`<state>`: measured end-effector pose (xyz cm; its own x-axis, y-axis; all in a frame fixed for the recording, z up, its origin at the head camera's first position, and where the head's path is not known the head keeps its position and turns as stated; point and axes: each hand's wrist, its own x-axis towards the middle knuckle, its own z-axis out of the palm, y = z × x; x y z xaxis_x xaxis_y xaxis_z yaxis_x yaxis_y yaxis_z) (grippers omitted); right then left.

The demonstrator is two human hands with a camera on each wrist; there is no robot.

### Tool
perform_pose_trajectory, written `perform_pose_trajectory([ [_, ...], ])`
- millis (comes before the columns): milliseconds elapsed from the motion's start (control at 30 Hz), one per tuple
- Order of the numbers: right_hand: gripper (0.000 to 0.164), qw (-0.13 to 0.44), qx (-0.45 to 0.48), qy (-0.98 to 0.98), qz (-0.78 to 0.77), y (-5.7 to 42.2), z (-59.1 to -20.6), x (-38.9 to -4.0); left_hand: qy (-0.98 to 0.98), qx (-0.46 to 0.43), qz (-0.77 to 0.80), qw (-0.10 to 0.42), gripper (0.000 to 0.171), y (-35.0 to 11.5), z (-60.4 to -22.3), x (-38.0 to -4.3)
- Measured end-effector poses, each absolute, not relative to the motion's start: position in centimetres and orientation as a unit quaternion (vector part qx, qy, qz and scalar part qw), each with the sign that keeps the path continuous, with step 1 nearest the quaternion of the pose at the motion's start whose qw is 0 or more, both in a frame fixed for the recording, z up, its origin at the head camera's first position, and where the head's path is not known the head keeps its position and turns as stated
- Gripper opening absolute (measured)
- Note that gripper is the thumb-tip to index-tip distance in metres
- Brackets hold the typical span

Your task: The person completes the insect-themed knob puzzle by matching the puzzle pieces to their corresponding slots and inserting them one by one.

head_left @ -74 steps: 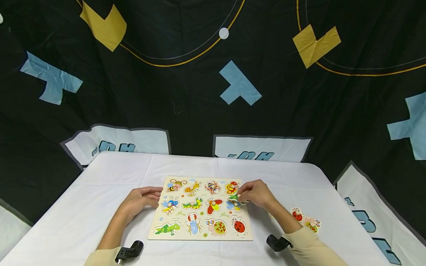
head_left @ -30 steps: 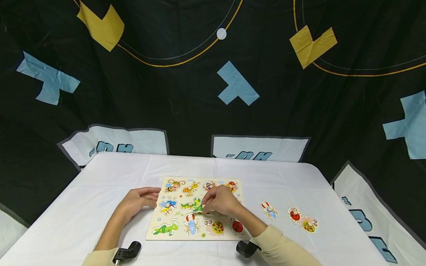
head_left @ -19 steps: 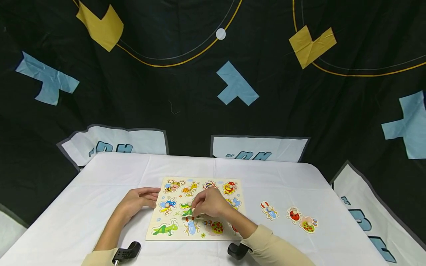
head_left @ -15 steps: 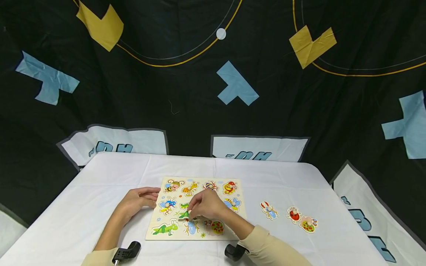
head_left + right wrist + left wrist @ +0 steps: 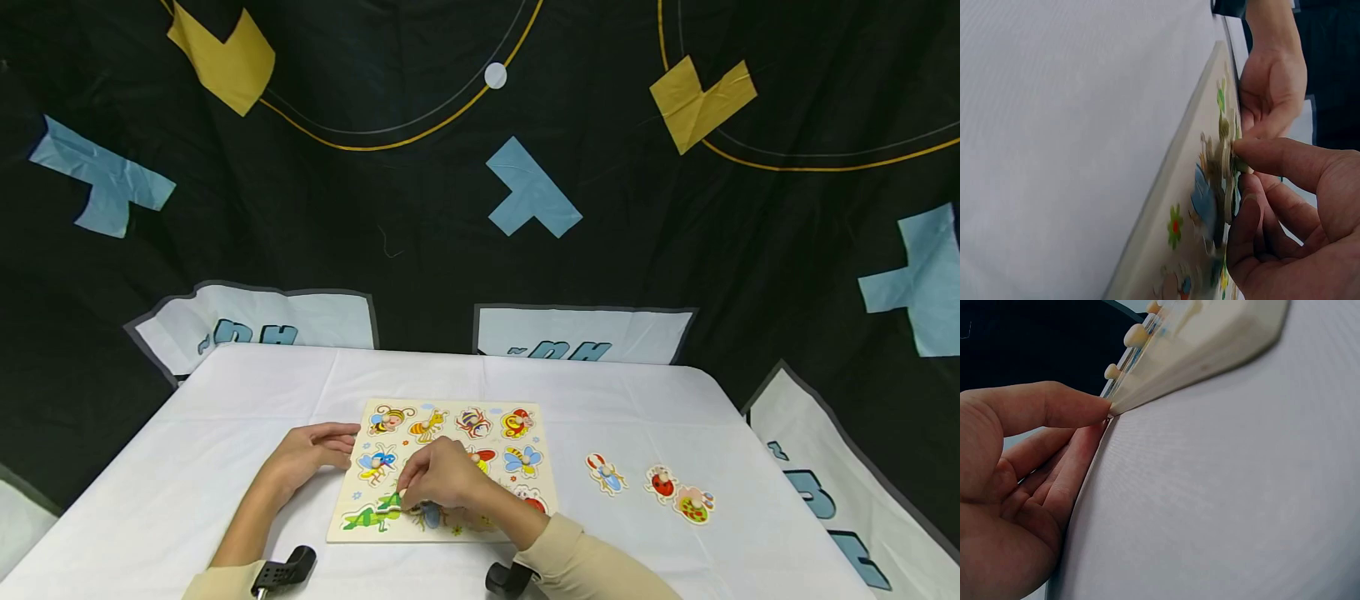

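A wooden insect peg puzzle board (image 5: 339,536) lies on the white table. My right hand (image 5: 442,477) pinches a green grasshopper puzzle piece (image 5: 390,502) by its knob, tilted over the lower left of the board. Just beside it is the printed grasshopper shape (image 5: 363,519) of the board. In the right wrist view, thumb and fingers meet at the knob, with the edge of the grasshopper piece (image 5: 1227,194) close over the board. My left hand (image 5: 307,457) rests at the board's left edge; in the left wrist view an outstretched digit touches that edge.
To the right of the board lie a stag beetle piece (image 5: 606,474), a ladybug piece (image 5: 662,484) and a snail piece (image 5: 694,506), the last two touching. Several knobbed pieces sit on the board, among them a bee (image 5: 522,460). A black curtain (image 5: 420,250) hangs behind the table.
My right hand has carried the grasshopper piece from the board's right edge across to its lower left, uncovering the loose stag beetle piece. My left hand has stayed at the left edge.
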<state>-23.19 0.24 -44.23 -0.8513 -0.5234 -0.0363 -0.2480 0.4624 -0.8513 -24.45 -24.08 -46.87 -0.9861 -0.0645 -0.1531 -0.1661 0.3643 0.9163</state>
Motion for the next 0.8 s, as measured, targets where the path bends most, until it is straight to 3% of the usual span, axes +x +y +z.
perform_pose_trajectory([
  [800,0.015,0.147,-0.244,0.843,-0.456,-2.4,-44.5,-21.8,0.827,-0.054,0.558,0.045,0.060,-24.3,-46.9,-24.5],
])
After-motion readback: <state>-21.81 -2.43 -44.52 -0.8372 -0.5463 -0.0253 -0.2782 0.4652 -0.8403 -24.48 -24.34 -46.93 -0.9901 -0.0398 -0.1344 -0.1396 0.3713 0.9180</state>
